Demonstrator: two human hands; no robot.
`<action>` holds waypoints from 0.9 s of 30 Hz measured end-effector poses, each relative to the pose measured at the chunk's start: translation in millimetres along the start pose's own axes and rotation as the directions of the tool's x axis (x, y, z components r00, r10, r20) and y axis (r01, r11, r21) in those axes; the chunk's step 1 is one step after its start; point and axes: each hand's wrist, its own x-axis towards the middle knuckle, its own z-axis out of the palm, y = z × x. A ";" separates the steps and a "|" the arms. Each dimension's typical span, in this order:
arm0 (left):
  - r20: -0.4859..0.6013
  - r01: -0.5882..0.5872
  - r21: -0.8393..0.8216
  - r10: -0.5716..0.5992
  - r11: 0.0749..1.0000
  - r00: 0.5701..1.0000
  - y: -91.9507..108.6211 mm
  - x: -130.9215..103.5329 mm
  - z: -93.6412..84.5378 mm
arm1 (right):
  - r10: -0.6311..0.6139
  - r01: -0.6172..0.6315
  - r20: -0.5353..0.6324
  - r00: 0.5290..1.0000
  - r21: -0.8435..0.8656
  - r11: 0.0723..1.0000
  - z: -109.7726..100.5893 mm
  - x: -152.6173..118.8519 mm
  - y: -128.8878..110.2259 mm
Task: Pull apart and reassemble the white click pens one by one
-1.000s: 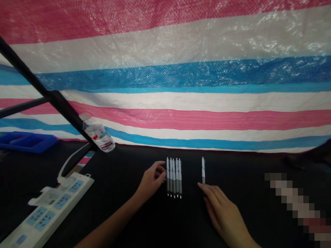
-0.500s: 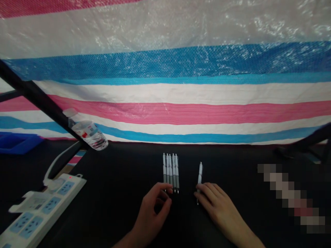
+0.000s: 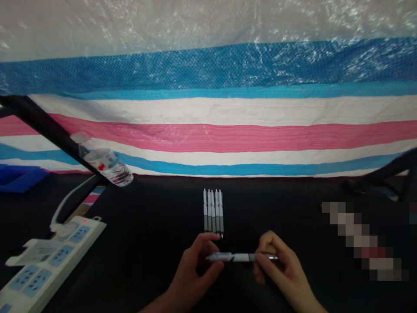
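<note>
Head view: our right hand [image 3: 288, 269] pinches a click pen [image 3: 241, 257] crosswise.
Our left hand [image 3: 190, 271], fingers apart, brackets its end, perhaps for steadying.

The right hand [image 3: 272, 261] pinches a white-and-grey pen [image 3: 241, 257] by the grey part near its tip, holding it crosswise. The pen's other end reaches between the thumb and forefinger of the left hand [image 3: 202, 265], which is curled; whether they touch it is unclear. Just beyond the left hand, five similar pens [image 3: 213, 211] lie side by side on the black counter [image 3: 156, 217], tips toward that hand. Well to the left of the left hand lies a white power strip [image 3: 58, 261]; beyond it, a clear bottle [image 3: 107, 163] and a blue tray [image 3: 21, 178]. Beyond both hands hangs a striped sheet [image 3: 208, 108]. A pixelated patch sits right of the right hand.
</note>
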 end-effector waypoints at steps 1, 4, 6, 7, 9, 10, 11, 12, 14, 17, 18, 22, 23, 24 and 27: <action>-0.005 0.005 -0.006 -0.005 1.000 1.000 2.0 0.0 -0.6 | 0.032 -0.032 0.059 0.998 0.001 0.999 1.4 1.6 0.6; -0.060 0.024 0.005 -0.023 1.000 0.998 7.7 0.7 -4.2 | 0.111 -0.103 0.187 0.976 -0.052 0.993 3.7 5.4 5.2; -0.113 0.022 0.039 -0.017 0.999 0.993 9.4 1.2 -6.6 | 0.174 -0.153 0.220 0.960 -0.108 0.982 4.2 6.7 8.7; -0.135 0.016 0.059 -0.008 0.998 0.991 9.6 1.3 -7.5 | 0.199 -0.171 0.232 0.952 -0.135 0.976 4.3 6.9 10.1; -0.157 0.006 0.094 0.009 0.996 0.988 8.9 1.4 -8.3 | 0.219 -0.180 0.235 0.947 -0.178 0.967 4.4 6.7 11.7; -0.165 0.003 0.107 0.014 0.994 0.986 8.4 1.3 -8.2 | 0.216 -0.173 0.228 0.949 -0.194 0.966 4.5 6.2 12.1; -0.170 0.003 0.119 0.017 0.993 0.985 8.1 1.1 -7.9 | 0.205 -0.160 0.217 0.954 -0.207 0.965 4.6 5.6 12.2; -0.174 0.004 0.132 0.019 0.991 0.985 8.0 0.9 -7.5 | 0.190 -0.144 0.202 0.961 -0.220 0.965 4.9 4.9 12.2; -0.184 0.010 0.155 0.019 0.988 0.983 8.8 0.5 -6.7 | 0.154 -0.109 0.170 0.973 -0.250 0.962 5.7 3.4 12.0; -0.195 0.034 0.172 0.000 0.985 0.981 11.4 -0.1 -6.0 | 0.084 -0.044 0.123 0.989 -0.298 0.954 7.0 1.2 11.5; -0.198 0.040 0.172 -0.005 0.984 0.980 12.1 -0.3 -5.8 | 0.052 -0.014 0.113 0.992 -0.318 0.948 7.2 0.6 11.5; -0.197 0.053 0.137 -0.026 0.989 0.980 12.5 -0.6 -4.6 | -0.165 0.196 0.109 0.980 -0.416 0.888 5.4 -1.5 13.9; -0.199 0.067 0.114 -0.043 0.991 0.979 12.0 -0.6 -4.1 | -0.240 0.260 0.101 0.965 -0.440 0.859 4.5 -2.0 15.5; -0.198 0.086 0.088 -0.067 0.992 0.978 11.2 -0.6 -3.5 | -0.315 0.321 0.091 0.945 -0.462 0.827 3.6 -2.4 17.3; -0.183 0.136 -0.014 -0.136 0.991 0.974 7.8 -1.0 -2.2 | -0.415 0.394 0.069 0.907 -0.483 0.782 2.7 -3.4 21.2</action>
